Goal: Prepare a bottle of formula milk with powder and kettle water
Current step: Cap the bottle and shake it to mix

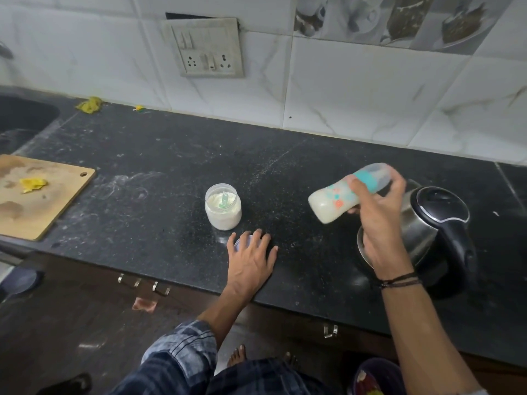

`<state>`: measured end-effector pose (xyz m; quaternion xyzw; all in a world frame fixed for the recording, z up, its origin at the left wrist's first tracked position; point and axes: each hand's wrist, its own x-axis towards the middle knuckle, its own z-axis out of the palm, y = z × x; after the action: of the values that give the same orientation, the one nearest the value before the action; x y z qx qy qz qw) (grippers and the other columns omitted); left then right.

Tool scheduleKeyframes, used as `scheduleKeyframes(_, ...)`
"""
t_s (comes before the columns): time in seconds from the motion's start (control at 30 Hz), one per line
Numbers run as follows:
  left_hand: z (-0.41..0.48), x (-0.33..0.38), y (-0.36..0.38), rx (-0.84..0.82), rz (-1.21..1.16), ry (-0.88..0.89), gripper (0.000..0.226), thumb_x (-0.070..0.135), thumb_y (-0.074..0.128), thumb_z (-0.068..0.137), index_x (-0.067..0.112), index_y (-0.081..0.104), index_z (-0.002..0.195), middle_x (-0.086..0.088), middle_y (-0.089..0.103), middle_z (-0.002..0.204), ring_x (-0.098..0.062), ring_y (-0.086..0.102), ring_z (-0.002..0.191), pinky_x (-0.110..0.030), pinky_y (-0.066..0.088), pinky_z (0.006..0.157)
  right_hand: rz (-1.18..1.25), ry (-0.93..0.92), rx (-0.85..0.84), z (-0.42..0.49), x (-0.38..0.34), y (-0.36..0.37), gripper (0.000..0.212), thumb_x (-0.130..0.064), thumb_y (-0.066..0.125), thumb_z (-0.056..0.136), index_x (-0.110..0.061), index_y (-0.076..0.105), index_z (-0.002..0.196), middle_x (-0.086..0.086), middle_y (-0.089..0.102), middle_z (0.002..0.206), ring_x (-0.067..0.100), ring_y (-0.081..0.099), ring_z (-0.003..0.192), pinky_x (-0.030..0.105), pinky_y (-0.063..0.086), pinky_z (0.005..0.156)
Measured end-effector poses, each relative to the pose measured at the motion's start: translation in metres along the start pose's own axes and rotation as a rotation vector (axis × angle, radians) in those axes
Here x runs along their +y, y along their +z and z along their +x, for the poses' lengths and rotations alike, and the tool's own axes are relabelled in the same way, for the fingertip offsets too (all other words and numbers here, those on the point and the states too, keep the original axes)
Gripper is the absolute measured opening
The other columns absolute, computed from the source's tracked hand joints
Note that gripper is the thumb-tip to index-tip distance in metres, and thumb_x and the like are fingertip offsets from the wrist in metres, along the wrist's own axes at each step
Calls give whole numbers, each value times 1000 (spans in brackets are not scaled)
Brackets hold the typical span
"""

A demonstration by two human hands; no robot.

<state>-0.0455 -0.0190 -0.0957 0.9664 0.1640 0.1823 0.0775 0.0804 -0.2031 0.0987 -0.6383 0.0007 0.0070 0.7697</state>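
My right hand (pixel 376 212) grips a baby bottle (pixel 336 199) near its teal collar and holds it tilted almost flat above the black counter (pixel 171 166). The bottle is capped and holds whitish milk. Just right of it stands a steel kettle (pixel 427 223) with a black lid and handle, lid down. An open jar of white powder (pixel 223 208) with a teal scoop lying in it stands at the counter's middle. My left hand (pixel 252 255) lies flat with spread fingers over a round pale lid (pixel 239 243) in front of the jar.
A wooden cutting board (pixel 37 195) with a yellow scrap lies at the left, a dark sink (pixel 20 115) behind it. A switch and socket plate (pixel 206 48) is on the tiled wall. Yellow scraps (pixel 89 104) lie by the wall.
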Motion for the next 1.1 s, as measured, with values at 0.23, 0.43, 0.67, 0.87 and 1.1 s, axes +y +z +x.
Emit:
scheduleKeyframes(0.23,0,0,-1,-21,6,-3,35,53,47,103,28,64,120,6,62,128,-23,57,122,-55,29,116,-48,-4,-34,3,3,-1,58,-27,84,84,-39,49,129,-9,73,110,14,76,101,23,56,61)
scheduleKeyframes(0.43,0,2,-6,-48,13,-14,36,53,48,104,27,66,122,5,62,130,-24,58,124,-56,29,116,65,18,116,5,0,3,63,-33,82,85,-30,44,135,-6,67,118,11,75,100,24,57,63)
scheduleKeyframes(0.67,1,2,-3,-42,26,-9,35,53,48,104,28,64,122,7,61,129,-23,57,124,-54,26,116,33,29,158,9,2,-1,56,-31,81,89,-31,45,132,-2,64,123,9,75,98,22,57,61)
scheduleKeyframes(0.87,1,0,2,-14,10,1,35,54,46,104,28,63,121,6,60,129,-23,57,122,-54,26,115,27,5,129,6,2,0,59,-29,82,87,-33,45,132,-4,63,120,6,75,96,23,57,62)
scheduleKeyframes(1.1,0,-1,3,-21,4,2,37,54,44,104,28,62,122,6,60,129,-24,57,122,-54,27,115,-38,122,20,10,2,-3,52,-38,86,81,-38,54,121,-2,67,119,10,76,96,22,56,59)
